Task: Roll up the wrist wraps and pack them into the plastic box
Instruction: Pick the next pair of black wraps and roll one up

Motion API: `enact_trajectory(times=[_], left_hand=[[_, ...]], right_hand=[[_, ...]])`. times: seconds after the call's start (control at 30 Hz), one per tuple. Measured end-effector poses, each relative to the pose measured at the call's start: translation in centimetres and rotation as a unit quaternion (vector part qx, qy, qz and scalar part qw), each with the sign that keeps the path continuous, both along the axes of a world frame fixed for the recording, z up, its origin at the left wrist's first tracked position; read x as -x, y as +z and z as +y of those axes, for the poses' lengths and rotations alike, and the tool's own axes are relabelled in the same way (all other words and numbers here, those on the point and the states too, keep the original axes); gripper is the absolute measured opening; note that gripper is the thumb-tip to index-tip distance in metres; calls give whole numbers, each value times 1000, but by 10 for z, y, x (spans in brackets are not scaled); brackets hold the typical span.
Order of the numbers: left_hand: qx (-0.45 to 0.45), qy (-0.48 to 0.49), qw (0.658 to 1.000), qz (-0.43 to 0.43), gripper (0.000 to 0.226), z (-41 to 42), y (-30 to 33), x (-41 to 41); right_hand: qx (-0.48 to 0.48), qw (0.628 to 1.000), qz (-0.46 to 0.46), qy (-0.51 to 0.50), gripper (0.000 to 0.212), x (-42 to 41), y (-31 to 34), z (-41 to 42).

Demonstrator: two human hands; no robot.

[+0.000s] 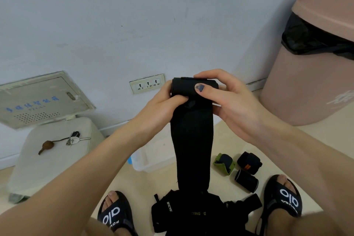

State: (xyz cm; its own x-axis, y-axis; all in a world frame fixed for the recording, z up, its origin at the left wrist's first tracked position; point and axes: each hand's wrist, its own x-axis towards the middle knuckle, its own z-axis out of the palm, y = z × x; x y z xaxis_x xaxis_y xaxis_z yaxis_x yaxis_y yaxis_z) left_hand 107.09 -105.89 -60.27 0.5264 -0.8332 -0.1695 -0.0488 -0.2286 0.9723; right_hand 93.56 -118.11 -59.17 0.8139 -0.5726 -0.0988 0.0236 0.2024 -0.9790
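wrist wrap [191, 130] in both hands | rolled wraps [247, 163]: 3 | plastic box [153, 163]: 1

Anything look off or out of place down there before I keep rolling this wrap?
Nothing damaged or spilled. Three rolled wraps lie on the floor beside the plastic box, not in it. Both hands, left and right, grip the black wrap.

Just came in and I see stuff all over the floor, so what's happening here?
A person is rolling up a long black wrist wrap. Both hands, left hand and right hand, have a grip on the rolled top end while the rest hangs down. Three rolled wraps lie on the floor, not yet in the clear plastic box. More black wraps sit piled between the feet.
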Motion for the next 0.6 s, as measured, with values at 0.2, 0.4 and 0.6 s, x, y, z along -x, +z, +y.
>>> enact_trajectory(times=[0.2, 0.4, 0.6], left_hand=[[21, -24, 999, 11, 42, 3, 2, 3], [56, 11, 995, -77, 36, 5, 5, 8], [54, -18, 996, -74, 32, 6, 4, 5]], right_hand=[[-1, 1000, -5, -9, 21, 1, -1, -1], [-8, 1000, -16, -3, 23, 1, 0, 2], [-9, 1000, -21, 6, 24, 0, 0, -2]])
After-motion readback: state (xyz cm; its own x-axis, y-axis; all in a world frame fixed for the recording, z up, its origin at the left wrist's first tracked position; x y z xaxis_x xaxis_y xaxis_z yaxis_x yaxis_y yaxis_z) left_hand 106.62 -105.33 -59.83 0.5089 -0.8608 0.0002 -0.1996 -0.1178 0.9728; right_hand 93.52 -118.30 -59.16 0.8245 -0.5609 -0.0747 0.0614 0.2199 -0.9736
